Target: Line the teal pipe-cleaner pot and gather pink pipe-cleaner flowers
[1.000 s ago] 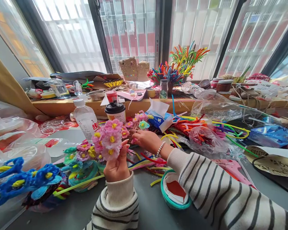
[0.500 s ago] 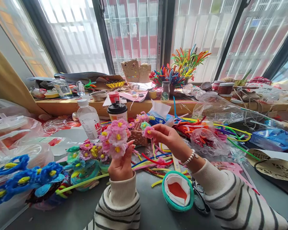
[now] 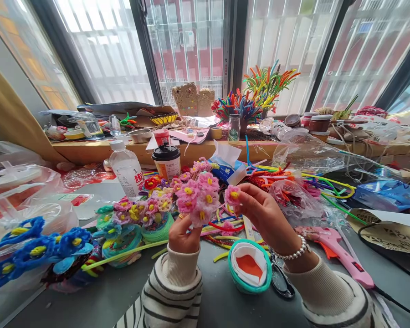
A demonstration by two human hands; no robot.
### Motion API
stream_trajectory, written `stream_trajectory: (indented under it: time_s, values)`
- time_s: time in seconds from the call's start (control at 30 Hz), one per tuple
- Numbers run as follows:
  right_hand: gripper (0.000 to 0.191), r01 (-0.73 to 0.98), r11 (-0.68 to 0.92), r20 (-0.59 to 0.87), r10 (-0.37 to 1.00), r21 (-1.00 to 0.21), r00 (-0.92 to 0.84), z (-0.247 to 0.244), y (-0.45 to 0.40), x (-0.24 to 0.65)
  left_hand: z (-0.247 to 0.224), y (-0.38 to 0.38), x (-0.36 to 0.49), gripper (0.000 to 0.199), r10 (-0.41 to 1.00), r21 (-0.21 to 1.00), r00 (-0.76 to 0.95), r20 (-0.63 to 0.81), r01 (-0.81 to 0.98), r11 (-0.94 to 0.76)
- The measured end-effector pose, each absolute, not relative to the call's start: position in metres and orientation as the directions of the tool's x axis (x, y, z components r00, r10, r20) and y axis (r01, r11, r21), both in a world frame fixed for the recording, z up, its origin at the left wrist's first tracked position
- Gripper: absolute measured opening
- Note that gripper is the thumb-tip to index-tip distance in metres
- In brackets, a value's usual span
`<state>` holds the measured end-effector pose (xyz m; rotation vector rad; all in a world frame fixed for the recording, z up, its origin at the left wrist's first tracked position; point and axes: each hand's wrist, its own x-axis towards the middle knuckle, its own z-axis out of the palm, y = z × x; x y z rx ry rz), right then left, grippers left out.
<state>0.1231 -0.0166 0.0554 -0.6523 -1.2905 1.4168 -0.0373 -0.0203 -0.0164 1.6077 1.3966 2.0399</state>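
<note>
The pink bunch point(image 3: 198, 197) hides the left hand's point(image 3: 183, 234) fingertips; bottle label point(image 3: 132, 178) print unreadable.

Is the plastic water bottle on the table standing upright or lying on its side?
Upright. The water bottle stands with its white cap at the top and its base on the table, next to the lidded paper cup.

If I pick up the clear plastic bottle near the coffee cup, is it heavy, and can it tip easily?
The plastic bottle looks nearly empty, so probably light. Tall and narrow, it would likely tip if pushed near its cap. Its smooth wall may feel slightly slippery.
</note>
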Motion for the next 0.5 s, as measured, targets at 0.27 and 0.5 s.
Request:
stream_trajectory:
  time_s: [0.27, 0.5]
  values:
    - [0.017, -0.367, 0.105, 0.24, 0.907, -0.924, -0.345, 0.0615, -0.026, 0.1197, -0.0171, -0.0234, -0.0355, 0.016, 0.614, 0.675, -0.302, 0.73, 0.465, -0.574]
    - [0.018, -0.401, 0.081, 0.232, 0.91, -0.912, -0.343, 0.0576, -0.0249, 0.1175, -0.0119, -0.0252, -0.0326, 0.013, 0.653, 0.701, -0.277, 0.705, 0.414, -0.581]
